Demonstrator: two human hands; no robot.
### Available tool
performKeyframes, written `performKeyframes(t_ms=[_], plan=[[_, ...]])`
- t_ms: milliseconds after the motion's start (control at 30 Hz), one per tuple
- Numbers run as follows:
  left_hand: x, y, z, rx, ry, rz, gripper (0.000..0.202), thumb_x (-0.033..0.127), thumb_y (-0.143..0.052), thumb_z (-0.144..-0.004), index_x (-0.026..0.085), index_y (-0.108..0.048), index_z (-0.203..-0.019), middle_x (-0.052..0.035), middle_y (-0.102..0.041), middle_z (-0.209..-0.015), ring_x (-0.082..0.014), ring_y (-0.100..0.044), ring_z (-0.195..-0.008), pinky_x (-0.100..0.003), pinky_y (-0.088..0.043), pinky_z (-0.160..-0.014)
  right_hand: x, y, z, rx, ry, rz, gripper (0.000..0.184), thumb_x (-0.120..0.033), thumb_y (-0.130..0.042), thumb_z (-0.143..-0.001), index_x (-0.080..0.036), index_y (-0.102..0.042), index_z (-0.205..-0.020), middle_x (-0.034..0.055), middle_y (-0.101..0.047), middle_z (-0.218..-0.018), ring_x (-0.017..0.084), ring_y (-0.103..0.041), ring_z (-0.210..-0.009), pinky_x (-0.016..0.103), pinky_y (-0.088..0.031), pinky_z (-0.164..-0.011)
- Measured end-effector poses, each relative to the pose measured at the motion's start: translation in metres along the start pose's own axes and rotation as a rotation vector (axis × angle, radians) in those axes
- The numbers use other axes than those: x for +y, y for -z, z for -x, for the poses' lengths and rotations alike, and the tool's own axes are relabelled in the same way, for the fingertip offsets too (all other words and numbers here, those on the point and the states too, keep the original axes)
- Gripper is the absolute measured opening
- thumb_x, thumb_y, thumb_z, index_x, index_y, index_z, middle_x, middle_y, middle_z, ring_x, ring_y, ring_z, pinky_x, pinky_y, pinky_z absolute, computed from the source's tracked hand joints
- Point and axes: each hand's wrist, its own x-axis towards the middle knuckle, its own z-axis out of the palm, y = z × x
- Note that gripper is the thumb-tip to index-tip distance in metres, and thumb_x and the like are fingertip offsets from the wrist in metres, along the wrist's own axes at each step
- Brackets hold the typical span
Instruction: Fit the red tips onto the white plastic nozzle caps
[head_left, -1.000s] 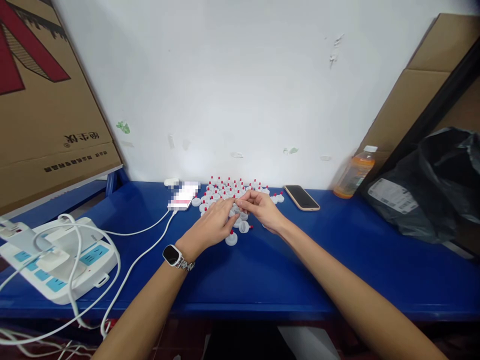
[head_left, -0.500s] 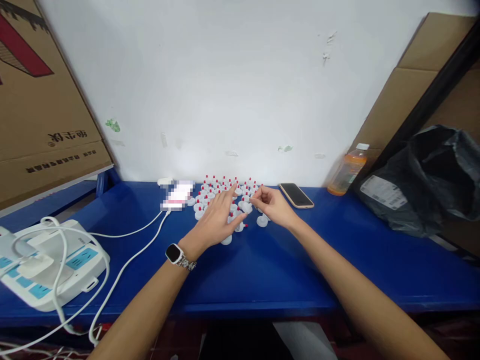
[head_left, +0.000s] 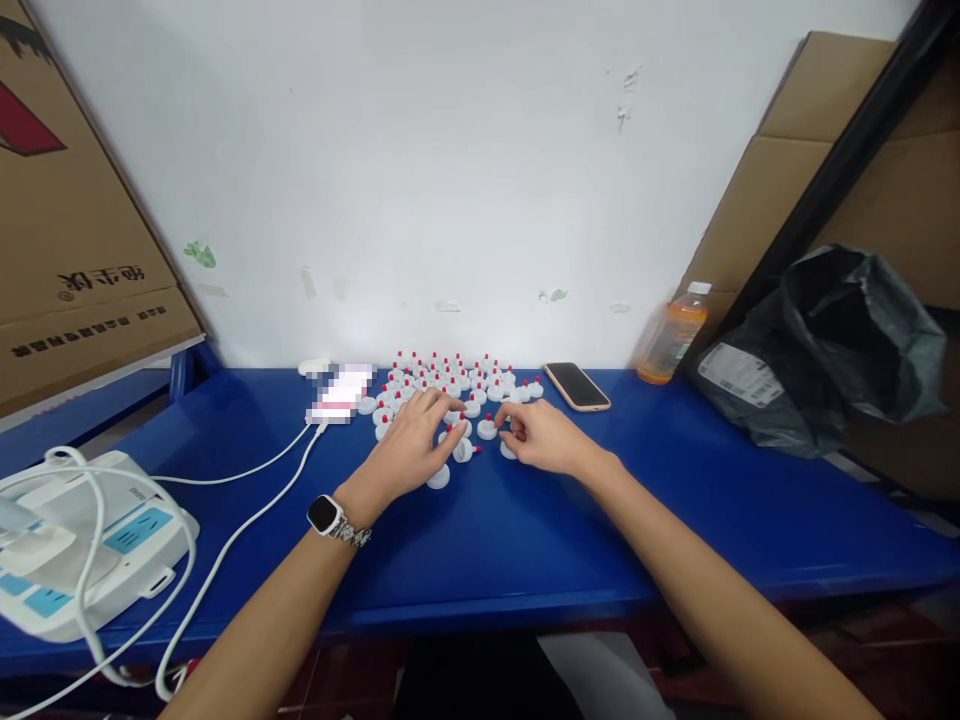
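Many small white caps, most with red tips, stand in a cluster on the blue table by the wall. My left hand reaches over the cluster's near side, open, thumb and forefinger apart beside several caps. A red-tipped cap lies on its side just below that thumb. My right hand hovers at the cluster's right edge, its fingers curled but thumb and forefinger apart. An upright red-tipped cap stands just left of its fingertips. Another white cap is partly hidden beneath the right thumb.
A phone lies right of the caps. An orange drink bottle and a dark plastic bag stand farther right. At left are a blurred-out bright device with white cables, a power strip and a cardboard box.
The view has shifted slightly right. My right hand has moved down toward the table's front and its thumb and forefinger have parted; an upright red-tipped cap now shows beside them.
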Motion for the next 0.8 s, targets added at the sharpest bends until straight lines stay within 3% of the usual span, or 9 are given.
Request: performKeyframes(t_ms=[67,167,267,400,533,667,800], plan=[[0.000,-0.001,0.000,-0.006,-0.010,0.000,0.024,0.038,-0.046,-0.099,0.023,-0.057,-0.113,-0.0078,-0.060,-0.113,-0.0247,-0.055,-0.108,-0.043,-0.044,-0.098,-0.003,-0.003,0.000,-0.012,0.009,-0.096,0.012,-0.015,-0.058,-0.082,-0.020,-0.065,-0.091,-0.0043,-0.057,-0.058,0.012,-0.050,-0.053,0.026,-0.032,-0.057],[0.002,0.000,0.001,-0.018,-0.010,0.022,0.029,0.040,-0.053,-0.095,0.023,-0.055,-0.119,-0.0078,-0.059,-0.117,-0.0252,-0.054,-0.112,-0.043,-0.044,-0.100,-0.014,-0.012,-0.010,0.121,0.015,-0.327,0.005,-0.024,-0.058,-0.086,-0.019,-0.061,-0.084,-0.0032,-0.059,-0.061,0.012,-0.052,-0.055,0.025,-0.037,-0.057],[0.000,0.002,0.002,0.001,0.009,0.057,0.040,0.045,-0.059,-0.092,0.023,-0.052,-0.125,-0.0083,-0.059,-0.120,-0.0254,-0.054,-0.113,-0.043,-0.044,-0.100,-0.026,-0.020,-0.026,0.235,-0.006,-0.578,0.020,-0.036,-0.065,-0.085,-0.019,-0.056,-0.078,-0.0006,-0.063,-0.067,0.013,-0.055,-0.060,0.025,-0.041,-0.057],[-0.015,0.010,0.003,0.014,0.091,0.062,0.034,0.045,-0.048,-0.097,0.022,-0.053,-0.122,-0.0082,-0.062,-0.110,-0.0243,-0.058,-0.102,-0.042,-0.047,-0.093,-0.033,-0.026,-0.051,0.220,0.018,-0.693,0.027,-0.044,-0.063,-0.086,-0.019,-0.057,-0.079,0.0018,-0.067,-0.071,0.015,-0.060,-0.064,0.026,-0.044,-0.060],[-0.035,0.021,0.007,0.036,0.191,0.006,0.037,0.043,-0.043,-0.099,0.021,-0.050,-0.128,-0.0092,-0.062,-0.111,-0.0250,-0.059,-0.097,-0.042,-0.048,-0.088,-0.027,-0.031,-0.081,0.217,0.044,-0.353,0.018,-0.032,-0.055,-0.090,-0.018,-0.061,-0.081,0.0033,-0.069,-0.078,0.016,-0.061,-0.073,0.029,-0.043,-0.069],[-0.044,0.026,0.011,0.039,0.233,-0.062,0.036,0.038,-0.038,-0.100,0.020,-0.050,-0.129,-0.0096,-0.064,-0.113,-0.0262,-0.059,-0.101,-0.044,-0.046,-0.093,-0.025,-0.040,-0.107,0.001,0.129,0.166,0.014,-0.027,-0.059,-0.085,-0.019,-0.070,-0.089,0.0086,-0.071,-0.095,0.026,-0.057,-0.098,0.039,-0.036,-0.087],[-0.045,0.024,0.012,0.025,0.221,-0.104,0.034,0.037,-0.038,-0.100,0.019,-0.052,-0.126,-0.0103,-0.064,-0.118,-0.0278,-0.058,-0.107,-0.045,-0.045,-0.095,-0.028,-0.042,-0.118,-0.138,0.149,0.407,0.018,-0.027,-0.060,-0.084,-0.018,-0.074,-0.092,0.0140,-0.068,-0.100,0.030,-0.051,-0.105,0.043,-0.030,-0.090]])
